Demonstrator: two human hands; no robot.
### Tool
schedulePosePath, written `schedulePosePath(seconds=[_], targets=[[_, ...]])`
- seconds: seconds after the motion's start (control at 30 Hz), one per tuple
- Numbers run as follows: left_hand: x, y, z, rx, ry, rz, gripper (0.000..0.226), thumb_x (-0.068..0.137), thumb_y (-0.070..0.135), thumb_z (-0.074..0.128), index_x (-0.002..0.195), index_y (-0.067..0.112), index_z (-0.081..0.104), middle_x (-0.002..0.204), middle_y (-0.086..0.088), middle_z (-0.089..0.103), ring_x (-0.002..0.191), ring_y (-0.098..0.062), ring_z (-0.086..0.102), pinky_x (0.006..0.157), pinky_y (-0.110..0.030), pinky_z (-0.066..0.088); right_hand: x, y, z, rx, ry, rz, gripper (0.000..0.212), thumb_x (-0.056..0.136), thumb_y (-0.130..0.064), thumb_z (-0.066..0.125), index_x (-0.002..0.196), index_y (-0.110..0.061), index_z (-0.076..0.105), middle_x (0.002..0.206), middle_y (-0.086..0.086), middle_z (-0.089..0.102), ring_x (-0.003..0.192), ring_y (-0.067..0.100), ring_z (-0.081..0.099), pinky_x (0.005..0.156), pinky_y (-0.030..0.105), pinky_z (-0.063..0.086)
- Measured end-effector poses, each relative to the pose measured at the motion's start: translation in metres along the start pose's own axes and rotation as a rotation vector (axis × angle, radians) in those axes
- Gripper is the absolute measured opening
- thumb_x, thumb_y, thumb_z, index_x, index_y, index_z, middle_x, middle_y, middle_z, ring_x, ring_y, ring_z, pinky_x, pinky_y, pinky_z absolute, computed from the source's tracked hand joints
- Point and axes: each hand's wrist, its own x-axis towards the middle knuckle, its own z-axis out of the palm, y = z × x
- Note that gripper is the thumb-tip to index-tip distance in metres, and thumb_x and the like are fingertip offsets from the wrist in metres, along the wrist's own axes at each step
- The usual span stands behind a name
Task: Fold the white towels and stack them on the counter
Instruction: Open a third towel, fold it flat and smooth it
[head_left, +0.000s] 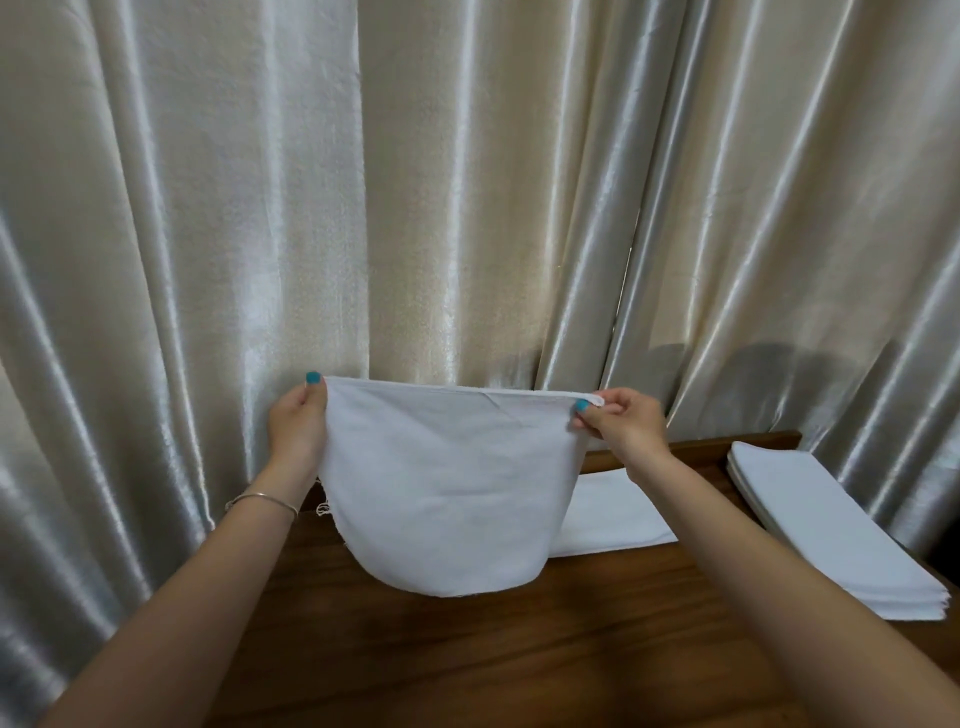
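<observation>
A white towel (447, 483) hangs doubled over in the air above the wooden counter (467, 649), its lower fold just above the wood. My left hand (296, 426) pinches its top left corner. My right hand (623, 423) pinches the top right corner. Behind the hanging towel, another white towel (613, 514) lies flat on the counter, partly hidden. A stack of several folded white towels (831, 530) sits at the counter's right end.
A shiny cream curtain (415, 208) hangs right behind the counter and fills the background. The counter's back edge (727, 441) has a low raised rim. Bare wood shows in front of the hanging towel.
</observation>
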Motion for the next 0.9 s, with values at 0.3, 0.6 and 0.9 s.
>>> schedulePosePath(seconds=[0.3, 0.6, 0.9], targets=[[-0.013, -0.006, -0.053, 0.037, 0.123, 0.000, 0.034, 0.098, 0.034, 0.046, 0.072, 0.016, 0.058, 0.067, 0.000, 0.056, 0.059, -0.011, 0.050, 0.054, -0.024, 0.039, -0.007, -0.005, 0.042, -0.026, -0.186, -0.004, 0.007, 0.091, -0.008, 0.065, 0.084, -0.008, 0.066, 0.062, 0.005, 0.071, 0.056, 0.009, 0.070, 0.061, 0.031, 0.056], [0.019, -0.043, -0.096, 0.198, 0.154, -0.097, 0.031, 0.095, 0.031, 0.052, 0.070, 0.013, 0.059, 0.068, -0.005, 0.056, 0.066, -0.018, 0.049, 0.060, -0.028, 0.038, 0.014, 0.001, 0.110, -0.111, -0.189, 0.156, 0.007, 0.089, -0.001, 0.064, 0.082, -0.002, 0.064, 0.055, 0.010, 0.068, 0.047, 0.015, 0.066, 0.043, 0.022, 0.049], [0.043, -0.004, -0.100, 0.072, 0.080, -0.029, 0.020, 0.100, 0.026, 0.044, 0.090, 0.016, 0.058, 0.074, 0.004, 0.051, 0.069, -0.006, 0.048, 0.061, -0.015, 0.041, 0.023, -0.034, 0.139, 0.080, -0.200, 0.070, 0.009, 0.090, -0.005, 0.065, 0.090, -0.012, 0.061, 0.083, 0.009, 0.073, 0.076, 0.015, 0.074, 0.067, 0.029, 0.059]])
